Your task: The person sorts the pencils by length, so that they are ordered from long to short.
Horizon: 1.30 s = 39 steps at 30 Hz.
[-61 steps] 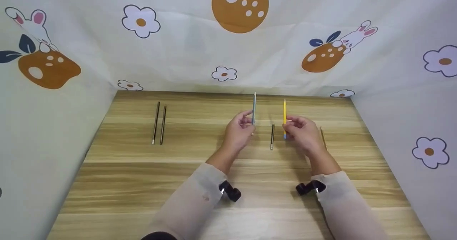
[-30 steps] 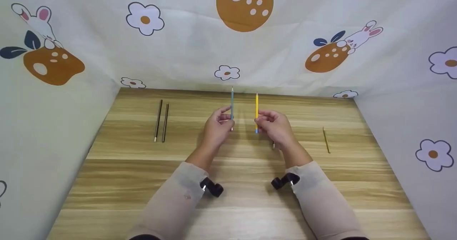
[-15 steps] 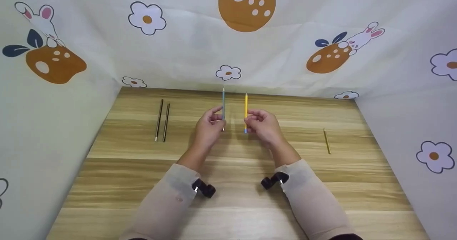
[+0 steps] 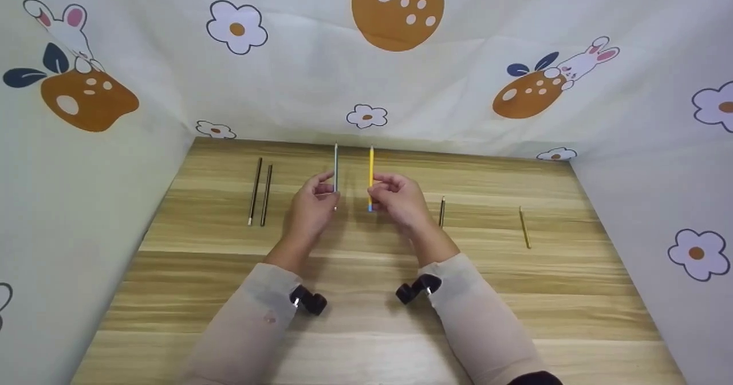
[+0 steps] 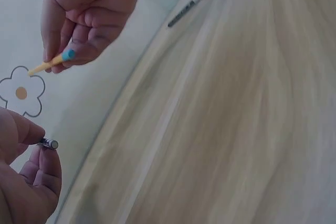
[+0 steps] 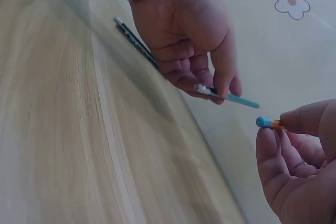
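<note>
My left hand [image 4: 312, 204] pinches a blue-green pencil [image 4: 336, 164] near its lower end, point upward. In the right wrist view that pencil [image 6: 242, 100] shows a pale end by the thumb. My right hand [image 4: 401, 201] pinches a yellow pencil [image 4: 371, 164] with a blue end, also point upward. Both pencils are held off the table, side by side with a gap between them. Two dark pencils lie to the left of my left hand: one with a white end [image 4: 255, 193] and a plain one [image 4: 267, 196].
A short dark pencil [image 4: 442, 210] lies right of my right hand, its lower end hidden by the wrist. Farther right lies a thin gold-coloured pencil [image 4: 524, 227]. The wooden table [image 4: 366, 327] ends at a patterned cloth wall [image 4: 298, 81] at the back and sides.
Both hands have moved left together, carrying the blue-green and yellow pencils. My right hand passed over the short dark pencil, which shows again on its right. The view has shifted slightly.
</note>
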Available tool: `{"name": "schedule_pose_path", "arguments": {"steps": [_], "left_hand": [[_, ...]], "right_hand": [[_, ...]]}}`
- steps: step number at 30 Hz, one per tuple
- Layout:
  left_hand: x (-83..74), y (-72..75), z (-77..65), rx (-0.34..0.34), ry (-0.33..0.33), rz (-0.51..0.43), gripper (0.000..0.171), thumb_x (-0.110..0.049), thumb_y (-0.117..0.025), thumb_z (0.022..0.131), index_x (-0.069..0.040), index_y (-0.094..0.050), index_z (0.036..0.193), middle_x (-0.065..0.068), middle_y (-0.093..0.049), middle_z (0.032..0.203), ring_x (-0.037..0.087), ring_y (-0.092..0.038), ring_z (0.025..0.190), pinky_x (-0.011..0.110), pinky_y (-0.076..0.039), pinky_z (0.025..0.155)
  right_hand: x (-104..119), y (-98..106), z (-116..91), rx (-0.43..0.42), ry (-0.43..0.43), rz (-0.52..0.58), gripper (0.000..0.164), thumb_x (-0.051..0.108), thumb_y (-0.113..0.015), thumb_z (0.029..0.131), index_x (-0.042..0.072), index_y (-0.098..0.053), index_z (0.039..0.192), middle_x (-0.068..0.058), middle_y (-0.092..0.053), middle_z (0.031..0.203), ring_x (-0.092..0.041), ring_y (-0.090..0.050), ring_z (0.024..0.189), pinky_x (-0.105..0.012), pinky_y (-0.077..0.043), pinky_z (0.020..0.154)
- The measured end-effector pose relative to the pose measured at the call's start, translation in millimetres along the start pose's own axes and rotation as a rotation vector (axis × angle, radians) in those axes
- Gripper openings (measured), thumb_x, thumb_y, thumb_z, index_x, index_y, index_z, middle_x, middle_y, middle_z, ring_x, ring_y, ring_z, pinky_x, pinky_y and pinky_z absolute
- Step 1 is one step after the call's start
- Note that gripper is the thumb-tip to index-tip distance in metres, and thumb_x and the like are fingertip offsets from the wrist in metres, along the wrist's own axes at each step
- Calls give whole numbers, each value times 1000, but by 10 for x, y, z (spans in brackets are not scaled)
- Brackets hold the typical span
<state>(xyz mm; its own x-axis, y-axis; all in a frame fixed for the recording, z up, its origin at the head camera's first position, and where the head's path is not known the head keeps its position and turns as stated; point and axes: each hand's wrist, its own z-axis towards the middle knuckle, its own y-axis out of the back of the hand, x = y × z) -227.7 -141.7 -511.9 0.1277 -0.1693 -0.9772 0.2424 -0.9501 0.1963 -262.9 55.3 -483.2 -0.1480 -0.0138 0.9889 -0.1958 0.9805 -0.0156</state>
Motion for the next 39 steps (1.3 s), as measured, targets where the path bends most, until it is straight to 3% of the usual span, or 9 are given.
{"name": "schedule_pose_path", "arguments": {"steps": [10, 22, 29, 39], "left_hand": [[95, 234, 55, 2, 15, 140, 47, -19, -69, 100, -25, -63, 147, 1, -71, 127, 23, -69, 122, 35, -60, 91], [207, 465, 122, -25, -12, 250, 45, -10, -64, 102, -11, -62, 147, 15, -70, 133, 32, -64, 128, 48, -53, 111], [255, 580, 144, -49, 26, 395, 47, -19, -62, 102, -19, -62, 149, 6, -70, 137, 29, -64, 133, 52, -50, 113], [228, 643, 187, -10, -15, 541, 45, -9, -59, 101, -8, -65, 146, 14, -69, 142, 32, -62, 136, 50, -52, 115]], "right_hand": [[27, -128, 17, 10, -22, 3, 36, -2, -72, 97, -1, -69, 132, -5, -74, 98, -18, -71, 80, -29, -65, 74], [33, -250, 19, 52, -21, -7, 38, -1, -71, 97, -3, -67, 134, -5, -72, 98, -18, -71, 81, -26, -64, 70], [9, -300, 61, 60, -10, -35, 38, -2, -71, 95, -3, -67, 133, -5, -72, 98, -17, -70, 82, -26, -64, 71], [-43, -346, 88, 74, -10, -45, 37, -2, -71, 95, -3, -68, 132, -5, -73, 98, -14, -71, 81, -26, -64, 72]]}}
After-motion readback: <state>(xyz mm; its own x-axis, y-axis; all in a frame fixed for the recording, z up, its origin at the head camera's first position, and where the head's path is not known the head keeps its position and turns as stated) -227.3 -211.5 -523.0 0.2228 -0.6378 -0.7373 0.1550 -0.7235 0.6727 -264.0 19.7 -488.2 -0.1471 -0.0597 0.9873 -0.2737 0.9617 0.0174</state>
